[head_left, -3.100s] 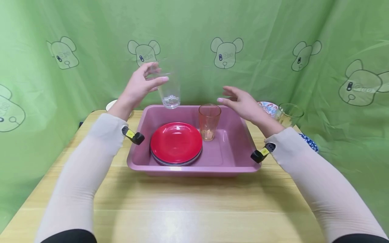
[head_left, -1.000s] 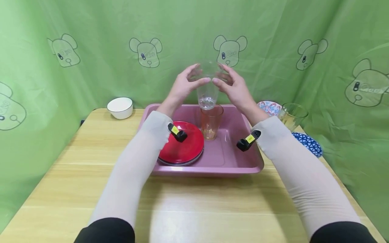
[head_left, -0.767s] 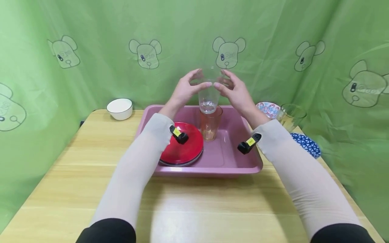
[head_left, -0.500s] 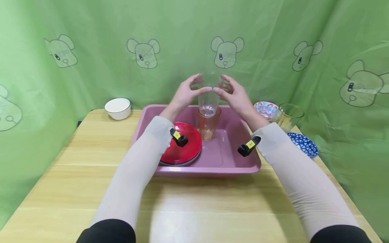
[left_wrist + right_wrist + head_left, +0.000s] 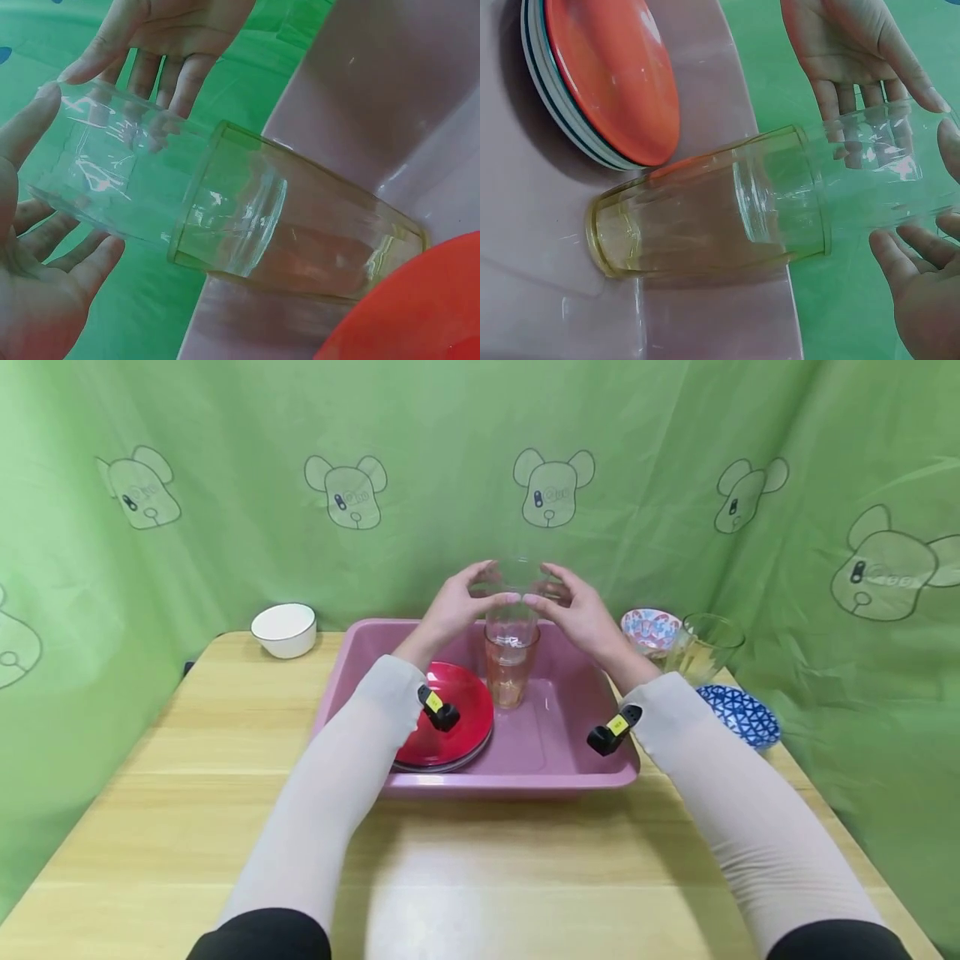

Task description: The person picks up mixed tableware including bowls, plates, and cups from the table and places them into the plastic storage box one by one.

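A clear drinking glass (image 5: pixel 512 625) is held upright between both hands. My left hand (image 5: pixel 453 608) grips its left side near the rim, while my right hand (image 5: pixel 583 612) grips the right side, the two thumbs almost meeting in front. The base of the clear glass sits inside the mouth of an amber glass (image 5: pixel 507 683), as both wrist views show. That amber glass stands upright on the floor of a pink basin (image 5: pixel 517 782), towards its back wall. Beside it, a red plate (image 5: pixel 471 710) tops a small stack of plates, partly hidden by my left sleeve and wrist camera.
On the wooden table (image 5: pixel 225 760) a white bowl (image 5: pixel 285 628) stands behind and left of the basin. To the right are a patterned bowl (image 5: pixel 649 628), a yellowish glass (image 5: pixel 703 647) and a blue-and-white dish (image 5: pixel 741 717). A green curtain (image 5: pixel 450 410) hangs behind.
The clear glass moved right from the left hand alone to above the amber glass. The right hand joined in holding it, and both hands lowered it until its base entered the amber glass.
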{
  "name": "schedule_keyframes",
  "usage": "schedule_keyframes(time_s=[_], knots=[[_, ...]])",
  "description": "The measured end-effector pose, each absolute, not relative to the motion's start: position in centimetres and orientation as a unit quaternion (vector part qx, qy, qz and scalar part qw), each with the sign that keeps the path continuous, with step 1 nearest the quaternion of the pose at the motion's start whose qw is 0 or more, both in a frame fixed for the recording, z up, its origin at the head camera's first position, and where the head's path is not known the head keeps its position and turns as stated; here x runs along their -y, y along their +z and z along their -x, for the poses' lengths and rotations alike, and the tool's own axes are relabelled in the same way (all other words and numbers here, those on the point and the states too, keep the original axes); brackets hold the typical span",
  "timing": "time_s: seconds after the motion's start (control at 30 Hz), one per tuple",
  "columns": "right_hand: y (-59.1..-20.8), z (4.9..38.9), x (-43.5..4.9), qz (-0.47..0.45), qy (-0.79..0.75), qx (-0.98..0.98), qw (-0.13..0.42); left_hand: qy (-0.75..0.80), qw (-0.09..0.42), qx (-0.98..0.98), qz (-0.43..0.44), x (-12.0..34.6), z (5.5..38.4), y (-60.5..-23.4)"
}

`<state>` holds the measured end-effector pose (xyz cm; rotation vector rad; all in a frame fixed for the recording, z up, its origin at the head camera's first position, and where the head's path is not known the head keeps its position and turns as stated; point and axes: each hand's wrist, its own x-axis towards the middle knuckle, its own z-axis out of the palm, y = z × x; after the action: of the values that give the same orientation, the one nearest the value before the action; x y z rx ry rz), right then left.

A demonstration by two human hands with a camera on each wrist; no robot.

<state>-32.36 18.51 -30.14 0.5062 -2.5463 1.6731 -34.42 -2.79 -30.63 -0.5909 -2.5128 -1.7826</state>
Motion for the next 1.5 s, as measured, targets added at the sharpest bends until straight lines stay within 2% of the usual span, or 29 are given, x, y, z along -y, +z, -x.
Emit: schedule_keyframes(time_s=[0.6,1.5], knots=[[-30.8,32.8,-19.1,-0.158,0.472,0.867,0.025,-0.529,-0.025,0.826,0.194,3.1,34.9,-31.2],[-32.7,32.4,-19.3,-0.154,0.486,0.860,0.004,-0.505,-0.046,0.839,0.197,3.2,34.6,-32.2]])
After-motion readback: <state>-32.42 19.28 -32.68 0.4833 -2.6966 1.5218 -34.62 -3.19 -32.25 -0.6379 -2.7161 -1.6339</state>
